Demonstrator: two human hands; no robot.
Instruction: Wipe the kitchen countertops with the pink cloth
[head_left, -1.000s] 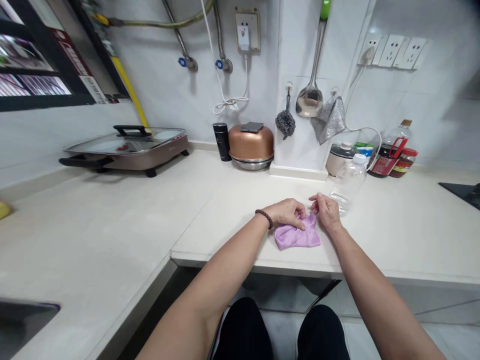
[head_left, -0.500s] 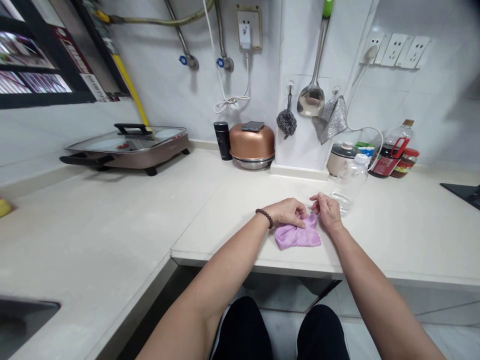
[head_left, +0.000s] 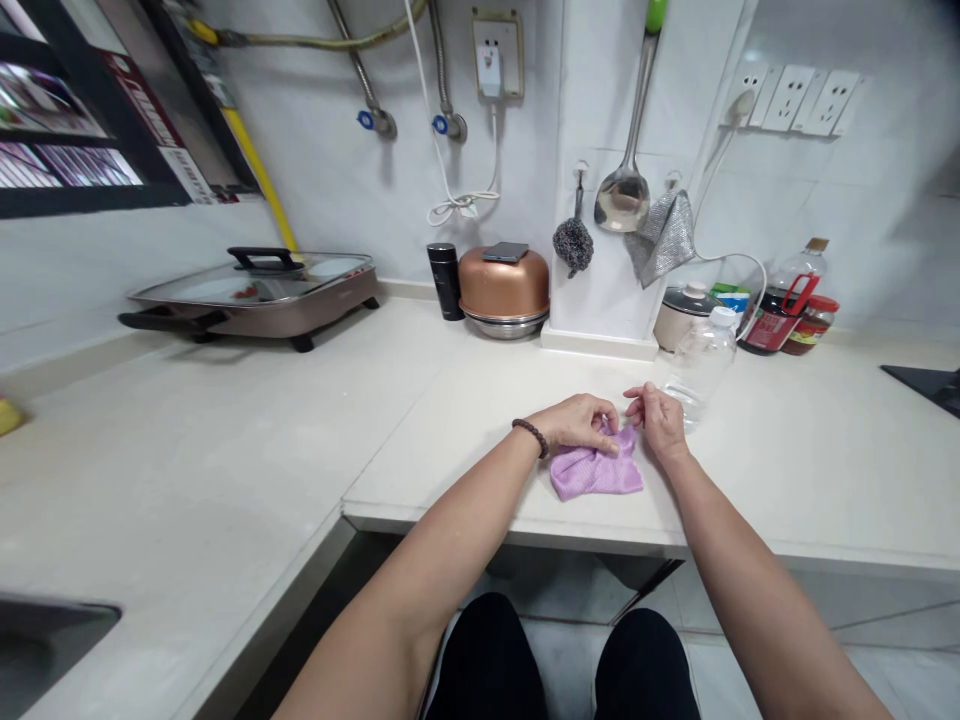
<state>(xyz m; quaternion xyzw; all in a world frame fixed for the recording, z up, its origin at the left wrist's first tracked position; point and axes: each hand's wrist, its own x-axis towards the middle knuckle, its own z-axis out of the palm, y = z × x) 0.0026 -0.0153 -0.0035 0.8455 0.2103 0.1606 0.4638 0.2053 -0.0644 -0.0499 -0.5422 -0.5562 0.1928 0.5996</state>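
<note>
Touching purple cloth (head_left: 596, 476) near edge (head_left: 592, 541), left hand (head_left: 579, 424), counter (head_left: 247, 450) stretching leftward

Glossy white walls (head_left: 307, 165) back a cream L-shaped countertop (head_left: 247, 430) in the kitchen before me, with brightness showing through a dark-framed window (head_left: 52, 105) at left and pale tiles (head_left: 724, 685) underfoot.

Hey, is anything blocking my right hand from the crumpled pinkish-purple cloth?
Nothing visible: your right hand is right beside the crumpled pinkish-purple cloth. Your left hand lies over its far part, and the clear, white-capped plastic bottle stands beyond your right hand, away from the cloth.
</note>
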